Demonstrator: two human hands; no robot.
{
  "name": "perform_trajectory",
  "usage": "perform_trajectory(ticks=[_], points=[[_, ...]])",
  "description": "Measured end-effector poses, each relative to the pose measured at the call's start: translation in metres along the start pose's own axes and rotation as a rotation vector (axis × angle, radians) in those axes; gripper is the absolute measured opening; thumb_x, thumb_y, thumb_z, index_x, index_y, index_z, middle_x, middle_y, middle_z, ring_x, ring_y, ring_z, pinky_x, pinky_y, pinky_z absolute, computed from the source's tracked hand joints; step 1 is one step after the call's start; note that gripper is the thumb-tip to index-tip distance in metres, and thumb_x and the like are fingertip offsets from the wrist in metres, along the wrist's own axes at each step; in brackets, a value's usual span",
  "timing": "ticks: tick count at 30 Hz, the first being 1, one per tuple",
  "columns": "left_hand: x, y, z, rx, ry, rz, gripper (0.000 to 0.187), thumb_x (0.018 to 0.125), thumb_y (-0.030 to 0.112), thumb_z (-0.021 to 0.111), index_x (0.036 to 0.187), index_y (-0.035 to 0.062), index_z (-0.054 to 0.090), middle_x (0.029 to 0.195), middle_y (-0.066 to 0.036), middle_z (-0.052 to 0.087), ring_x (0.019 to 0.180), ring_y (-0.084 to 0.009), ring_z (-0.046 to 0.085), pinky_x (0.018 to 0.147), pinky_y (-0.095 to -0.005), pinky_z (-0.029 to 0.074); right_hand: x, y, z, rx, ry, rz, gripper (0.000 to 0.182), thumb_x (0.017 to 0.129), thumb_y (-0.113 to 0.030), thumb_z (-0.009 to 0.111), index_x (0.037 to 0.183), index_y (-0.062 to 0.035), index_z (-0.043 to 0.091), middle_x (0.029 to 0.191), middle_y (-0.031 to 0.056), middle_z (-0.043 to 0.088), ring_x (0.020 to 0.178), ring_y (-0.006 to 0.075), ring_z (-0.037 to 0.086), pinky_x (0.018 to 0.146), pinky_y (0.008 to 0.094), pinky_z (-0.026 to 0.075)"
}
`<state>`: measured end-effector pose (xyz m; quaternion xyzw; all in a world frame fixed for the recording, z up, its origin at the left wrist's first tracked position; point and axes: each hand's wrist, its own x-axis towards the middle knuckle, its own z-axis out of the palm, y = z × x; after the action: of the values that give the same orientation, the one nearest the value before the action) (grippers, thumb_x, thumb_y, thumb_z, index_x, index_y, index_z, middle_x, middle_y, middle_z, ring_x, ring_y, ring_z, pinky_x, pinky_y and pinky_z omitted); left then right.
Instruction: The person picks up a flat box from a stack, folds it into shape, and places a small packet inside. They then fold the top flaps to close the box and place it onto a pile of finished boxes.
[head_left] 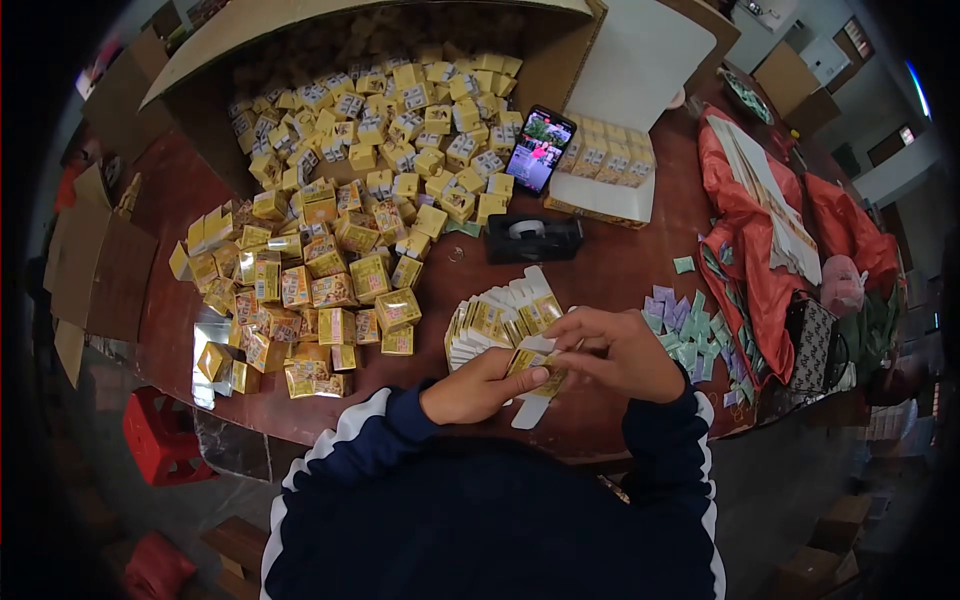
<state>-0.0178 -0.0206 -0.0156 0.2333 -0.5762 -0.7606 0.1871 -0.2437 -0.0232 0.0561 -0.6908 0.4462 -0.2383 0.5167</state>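
A small yellow carton [530,362] with white flaps is between my two hands, near the table's front edge. My left hand [472,388] is closed on its left side, with the thumb lying across the printed face. On the other side, the bent fingers of my right hand [618,355] grip the carton's right edge and upper flap. Just beyond my hands lies a fanned stack of flattened yellow cartons [490,322] with white flaps. Its near part is hidden by my hands.
Closed printed boxes [330,290] are heaped at left, in front of a large cardboard box [556,75] full of small yellow boxes [410,125]. A phone [541,150] leans behind a black tape dispenser [533,240]. Green and purple sachets [690,335] lie right, beside red plastic bags [735,190].
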Motion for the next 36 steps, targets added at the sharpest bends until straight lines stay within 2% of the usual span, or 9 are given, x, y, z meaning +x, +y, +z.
perform_trajectory(ticks=[3, 7, 11, 17, 21, 26, 29, 34, 36], points=[[-0.005, -0.005, 0.005, 0.136, 0.078, 0.122, 0.047, 0.107, 0.036, 0.046, 0.138, 0.0003, 0.046, 0.109, -0.008, 0.063, 0.093, -0.0143, 0.058, 0.084, -0.0303, 0.048, 0.001, 0.001, 0.006, 0.046, -0.026, 0.000, 0.018, 0.089, 0.000, 0.071, 0.104, 0.0020, 0.061, 0.093, 0.0092, 0.070, 0.080, 0.0123, 0.070, 0.066, 0.0227, 0.055], [-0.009, 0.009, 0.008, 0.042, 0.076, 0.162, 0.058, 0.107, 0.041, 0.043, 0.148, 0.0007, 0.033, 0.133, -0.015, 0.053, 0.118, -0.0208, 0.053, 0.101, -0.0329, 0.042, -0.001, -0.011, 0.008, 0.358, -0.021, 0.134, 0.024, 0.088, -0.001, 0.072, 0.109, 0.0029, 0.062, 0.104, 0.0111, 0.069, 0.098, 0.0139, 0.069, 0.076, 0.0258, 0.057], [-0.008, 0.002, 0.006, 0.081, 0.090, 0.178, 0.067, 0.105, 0.046, 0.043, 0.152, -0.0003, 0.026, 0.144, -0.021, 0.044, 0.138, -0.0301, 0.041, 0.113, -0.0369, 0.031, -0.003, 0.001, 0.009, 0.301, -0.135, 0.032, 0.027, 0.087, -0.001, 0.074, 0.111, 0.0035, 0.064, 0.107, 0.0106, 0.069, 0.096, 0.0138, 0.068, 0.082, 0.0269, 0.055], [-0.015, 0.005, 0.007, 0.403, 0.217, 0.282, 0.071, 0.103, 0.044, 0.049, 0.153, -0.0005, 0.025, 0.146, -0.026, 0.042, 0.137, -0.0394, 0.041, 0.113, -0.0406, 0.033, 0.000, 0.011, 0.014, 0.135, -0.263, -0.075, 0.022, 0.085, -0.008, 0.076, 0.104, 0.0008, 0.068, 0.099, 0.0083, 0.068, 0.084, 0.0150, 0.066, 0.076, 0.0296, 0.053], [-0.020, 0.019, 0.006, 0.451, 0.176, 0.260, 0.071, 0.101, 0.037, 0.056, 0.153, -0.0002, 0.027, 0.141, -0.025, 0.048, 0.132, -0.0355, 0.048, 0.109, -0.0396, 0.037, 0.000, 0.005, 0.015, 0.013, -0.223, -0.139, 0.024, 0.084, -0.011, 0.077, 0.103, 0.0003, 0.068, 0.098, 0.0096, 0.067, 0.086, 0.0174, 0.067, 0.075, 0.0314, 0.053], [-0.019, 0.014, -0.004, 0.074, 0.199, 0.144, 0.060, 0.086, 0.022, 0.080, 0.132, -0.0005, 0.050, 0.115, -0.010, 0.064, 0.110, -0.0154, 0.059, 0.094, -0.0299, 0.047, -0.002, -0.002, 0.014, -0.188, -0.263, -0.254, 0.025, 0.082, -0.011, 0.078, 0.103, 0.0000, 0.068, 0.105, 0.0088, 0.066, 0.086, 0.0184, 0.068, 0.074, 0.0312, 0.053], [-0.018, 0.016, 0.000, -0.056, 0.470, 0.276, 0.058, 0.078, 0.016, 0.086, 0.122, 0.0022, 0.053, 0.111, -0.006, 0.065, 0.107, -0.0118, 0.059, 0.090, -0.0276, 0.048, -0.014, -0.001, 0.024, 0.136, 0.328, -0.257, 0.047, 0.083, -0.014, 0.079, 0.124, 0.0006, 0.060, 0.127, 0.0125, 0.057, 0.098, 0.0212, 0.066, 0.085, 0.0347, 0.054], [-0.011, 0.015, 0.012, -0.100, 0.526, 0.422, 0.071, 0.079, 0.013, 0.084, 0.136, 0.0021, 0.044, 0.127, -0.011, 0.059, 0.117, -0.0172, 0.057, 0.100, -0.0312, 0.046, -0.006, 0.027, 0.053, 0.378, 0.320, -0.256, 0.068, 0.091, -0.026, 0.072, 0.144, 0.0038, 0.043, 0.138, 0.0144, 0.052, 0.117, 0.0218, 0.058, 0.099, 0.0320, 0.047], [-0.008, 0.012, 0.016, 0.204, 0.574, 0.500, 0.079, 0.088, 0.018, 0.076, 0.150, 0.0005, 0.030, 0.144, -0.019, 0.045, 0.130, -0.0240, 0.048, 0.109, -0.0350, 0.039, -0.011, 0.027, 0.071, 0.401, 0.262, -0.205, 0.068, 0.097, -0.032, 0.064, 0.149, 0.0038, 0.037, 0.143, 0.0161, 0.050, 0.127, 0.0210, 0.051, 0.103, 0.0305, 0.041]])
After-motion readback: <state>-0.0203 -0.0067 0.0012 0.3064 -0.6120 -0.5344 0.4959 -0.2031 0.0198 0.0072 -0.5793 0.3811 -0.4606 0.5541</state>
